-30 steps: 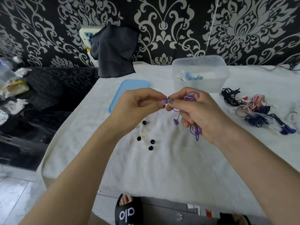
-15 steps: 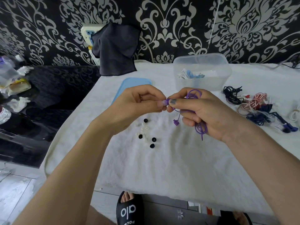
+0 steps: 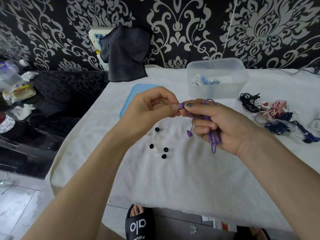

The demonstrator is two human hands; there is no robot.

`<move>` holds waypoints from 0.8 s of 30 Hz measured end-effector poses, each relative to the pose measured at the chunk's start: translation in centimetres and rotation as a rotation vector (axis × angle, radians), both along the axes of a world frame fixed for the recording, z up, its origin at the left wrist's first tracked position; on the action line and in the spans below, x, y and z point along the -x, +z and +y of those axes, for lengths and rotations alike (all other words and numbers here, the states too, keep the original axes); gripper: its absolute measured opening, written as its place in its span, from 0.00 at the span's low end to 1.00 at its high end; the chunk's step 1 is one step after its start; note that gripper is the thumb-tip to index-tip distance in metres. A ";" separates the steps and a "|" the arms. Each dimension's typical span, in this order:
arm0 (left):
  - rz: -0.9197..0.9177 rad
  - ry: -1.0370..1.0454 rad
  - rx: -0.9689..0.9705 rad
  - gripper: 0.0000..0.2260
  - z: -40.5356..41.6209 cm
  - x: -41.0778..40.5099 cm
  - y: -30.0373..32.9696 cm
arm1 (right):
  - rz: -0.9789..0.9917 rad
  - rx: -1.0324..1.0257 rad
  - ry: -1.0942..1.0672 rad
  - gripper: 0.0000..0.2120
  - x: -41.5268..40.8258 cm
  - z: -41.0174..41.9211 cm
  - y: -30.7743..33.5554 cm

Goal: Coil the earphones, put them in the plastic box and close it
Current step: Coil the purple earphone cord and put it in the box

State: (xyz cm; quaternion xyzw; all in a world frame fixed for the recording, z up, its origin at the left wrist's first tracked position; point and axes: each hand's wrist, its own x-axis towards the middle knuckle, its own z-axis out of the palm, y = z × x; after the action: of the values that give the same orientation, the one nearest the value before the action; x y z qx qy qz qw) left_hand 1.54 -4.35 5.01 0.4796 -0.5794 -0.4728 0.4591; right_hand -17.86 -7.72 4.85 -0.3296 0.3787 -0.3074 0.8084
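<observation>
Above the white cloth-covered surface (image 3: 173, 179), little has changed: the left hand (image 3: 152, 110) still pinches one purple earbud, while the right hand (image 3: 225, 125) keeps the purple earphones (image 3: 214, 141) loosely bunched in curled fingers (image 3: 204, 126). Coiling looks unfinished; the clear plastic box (image 3: 242, 87) waits open behind, blue lid (image 3: 131, 96) beside it.

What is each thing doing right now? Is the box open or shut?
Plastic box: open, white and blue earphones inside.
Blue lid: off, flat on the cloth.
Purple earphones: bunched in right hand.
Purple earbud: pinched by left hand.
Other earphones: tangled, on the cloth.
</observation>
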 end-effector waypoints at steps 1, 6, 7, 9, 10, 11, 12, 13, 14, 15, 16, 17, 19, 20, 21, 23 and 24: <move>-0.021 0.021 0.028 0.03 0.2 0.1 0.0 | -0.003 -0.009 -0.005 0.08 0.0 0.1 0.0; -0.119 0.109 0.144 0.01 0.6 0.7 -0.4 | -0.054 -0.086 -0.037 0.10 -0.4 0.4 -0.2; -0.133 0.119 0.164 0.01 0.7 0.8 -0.5 | -0.068 -0.102 -0.040 0.09 -0.4 0.5 -0.2; -0.176 0.137 0.208 0.01 0.8 0.9 -0.7 | -0.084 -0.123 -0.038 0.06 -0.5 0.5 -0.2; -0.206 0.146 0.231 0.01 0.8 1.0 -0.7 | -0.089 -0.133 -0.039 0.06 -0.5 0.6 -0.3; -0.234 0.155 0.252 0.02 0.8 1.0 -0.8 | -0.091 -0.143 -0.043 0.06 -0.5 0.6 -0.4; -0.256 0.159 0.273 0.02 0.7 1.0 -0.9 | -0.089 -0.150 -0.049 0.07 -0.5 0.6 -0.5; -0.273 0.159 0.290 0.02 0.7 1.0 -0.9 | -0.085 -0.153 -0.056 0.08 -0.6 0.6 -0.5; -0.283 0.153 0.301 0.02 0.6 1.0 -0.9 | -0.081 -0.150 -0.060 0.08 -0.6 0.6 -0.5; -0.284 0.140 0.301 0.02 0.6 0.9 -0.9 | -0.077 -0.141 -0.061 0.08 -0.6 0.7 -0.5; -0.275 0.122 0.293 0.01 0.6 0.8 -0.9 | -0.072 -0.127 -0.063 0.07 -0.7 0.7 -0.5; -0.262 0.105 0.282 0.01 0.6 0.8 -0.8 | -0.063 -0.107 -0.066 0.06 -0.7 0.7 -0.5; -0.243 0.083 0.263 0.01 0.7 0.6 -0.7 | -0.022 -0.046 -0.081 0.08 -0.7 0.7 -0.5; -0.242 0.075 0.254 0.02 0.8 0.6 -0.6 | 0.008 -0.009 -0.089 0.08 -0.7 0.8 -0.5; -0.243 0.068 0.246 0.03 0.8 0.6 -0.6 | 0.035 0.025 -0.096 0.07 -0.7 0.8 -0.5; -0.251 0.063 0.234 0.05 0.7 0.5 -0.5 | 0.064 0.074 -0.111 0.04 -0.8 1.0 -0.6; -0.260 0.065 0.234 0.05 0.7 0.4 -0.5 | 0.076 0.100 -0.119 0.04 -0.8 1.1 -0.6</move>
State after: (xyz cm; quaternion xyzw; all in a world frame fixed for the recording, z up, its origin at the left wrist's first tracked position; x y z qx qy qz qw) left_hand 1.12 -3.63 4.48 0.4985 -0.6690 -0.3214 0.4480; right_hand -17.02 -6.65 4.29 -0.3578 0.4122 -0.3607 0.7563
